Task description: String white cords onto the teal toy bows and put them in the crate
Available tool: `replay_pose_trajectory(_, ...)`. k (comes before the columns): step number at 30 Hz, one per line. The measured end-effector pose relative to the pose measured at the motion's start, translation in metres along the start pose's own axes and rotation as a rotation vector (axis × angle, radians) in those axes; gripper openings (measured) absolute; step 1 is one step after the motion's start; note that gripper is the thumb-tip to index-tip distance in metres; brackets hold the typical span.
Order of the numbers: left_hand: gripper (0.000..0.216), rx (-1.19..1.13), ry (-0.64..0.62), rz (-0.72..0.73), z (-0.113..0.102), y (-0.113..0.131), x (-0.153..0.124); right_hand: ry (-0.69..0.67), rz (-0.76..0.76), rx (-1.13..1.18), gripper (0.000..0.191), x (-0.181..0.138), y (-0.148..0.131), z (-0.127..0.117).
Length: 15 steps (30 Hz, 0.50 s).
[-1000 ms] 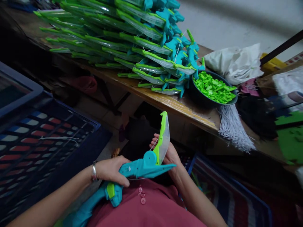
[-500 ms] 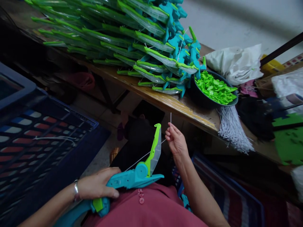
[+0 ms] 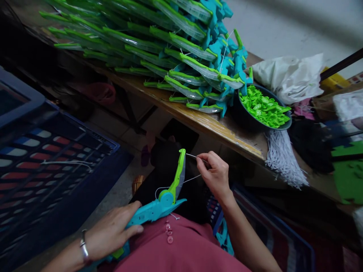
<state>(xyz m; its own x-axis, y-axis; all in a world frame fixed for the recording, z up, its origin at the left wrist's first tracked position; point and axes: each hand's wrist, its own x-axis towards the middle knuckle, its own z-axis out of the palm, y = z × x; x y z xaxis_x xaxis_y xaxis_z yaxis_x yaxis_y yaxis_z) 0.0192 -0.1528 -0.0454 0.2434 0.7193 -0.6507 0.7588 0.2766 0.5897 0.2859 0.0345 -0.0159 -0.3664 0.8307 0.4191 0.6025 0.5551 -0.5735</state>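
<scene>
My left hand [image 3: 116,228] is wrapped round the teal body of a teal-and-green plastic toy [image 3: 150,213], held against the front of my maroon shirt. From its round pivot, a green arm with a translucent panel stands up, a small holed tip at its top. My right hand [image 3: 214,172] pinches a white string [image 3: 191,155] between thumb and fingers. The string's free end points left, close to the tip of the green arm. Its other stretch runs behind the arm and loops slackly near the pivot. A short knotted string end shows below the toy.
Many similar toys [image 3: 181,88] are stacked on a wooden bench [image 3: 227,138] ahead. To their right stand a dark bowl [image 3: 286,124] of green plastic pieces and a bundle of white strings [image 3: 285,160]. Blue crates [image 3: 110,151] flank me. A white bag [image 3: 289,75] lies behind the bowl.
My right hand has turned, and the string end that pointed up now points left beside the green arm's tip. The string has slackened into a loop. The toy has shifted slightly left.
</scene>
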Motion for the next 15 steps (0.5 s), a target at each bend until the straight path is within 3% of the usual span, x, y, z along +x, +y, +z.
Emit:
replay_pose_trajectory(8, 0.039, 0.066, 0.001, -0.021, 0.005, 0.006, -0.002, 0.006, -0.035, -0.094, 0.017, 0.004, 0.006, 0.019)
replay_pose_trajectory(15, 0.032, 0.106, -0.012, -0.022, 0.005, 0.011, -0.004, -0.008, -0.040, -0.126, 0.018, 0.002, 0.006, 0.020)
